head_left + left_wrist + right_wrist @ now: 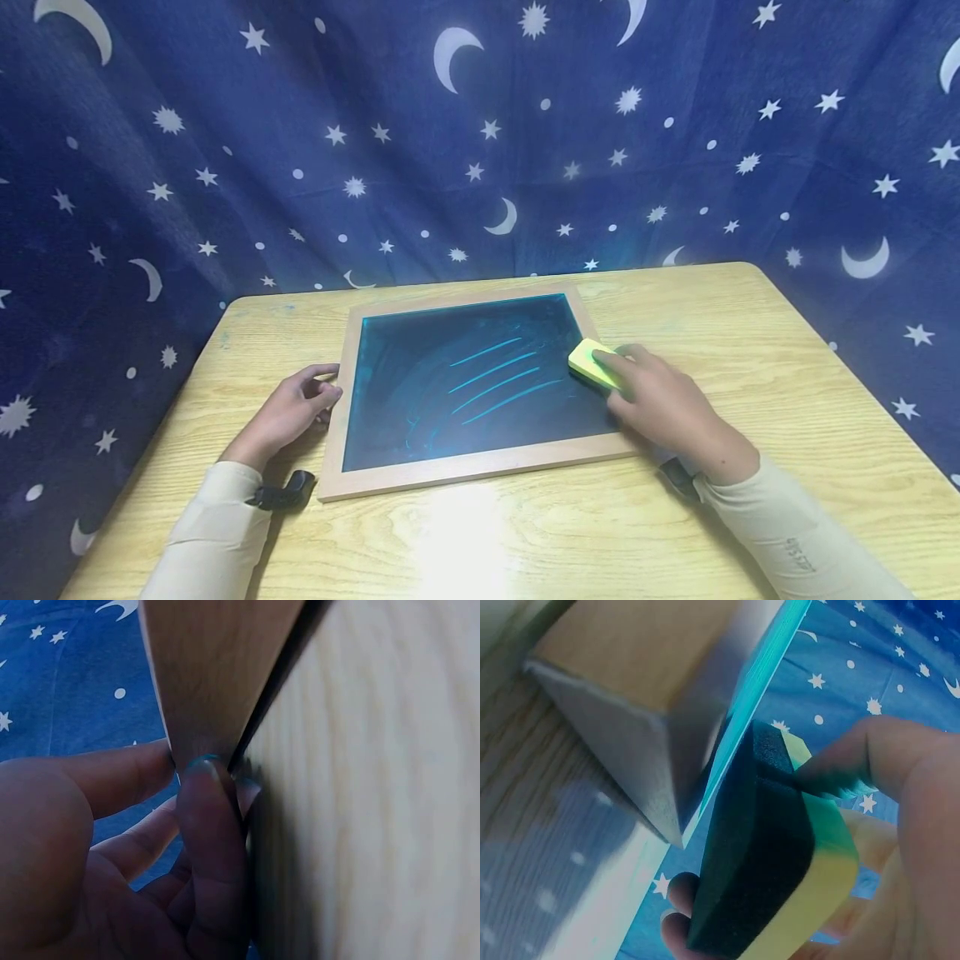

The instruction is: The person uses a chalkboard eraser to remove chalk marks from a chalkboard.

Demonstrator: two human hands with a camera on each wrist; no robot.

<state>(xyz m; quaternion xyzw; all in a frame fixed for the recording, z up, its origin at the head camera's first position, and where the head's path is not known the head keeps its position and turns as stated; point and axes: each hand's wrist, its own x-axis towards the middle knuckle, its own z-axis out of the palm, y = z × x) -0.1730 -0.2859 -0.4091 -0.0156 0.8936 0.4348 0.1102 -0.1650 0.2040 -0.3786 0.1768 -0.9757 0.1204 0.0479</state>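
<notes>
And there's the deep-blue curtain (420, 125), wrapping the back and both sides, scattered with pale moons, stars and dots! Up against it, the wood-grained table (757, 358), rounded at its far corners, faint blue smudges (288, 308) far left, glare (459, 542) blazing near the front!

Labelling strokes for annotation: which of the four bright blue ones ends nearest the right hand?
The bottom stroke on the blackboard in the head view; its right end reaches farther toward the right hand than the three above it.
</notes>
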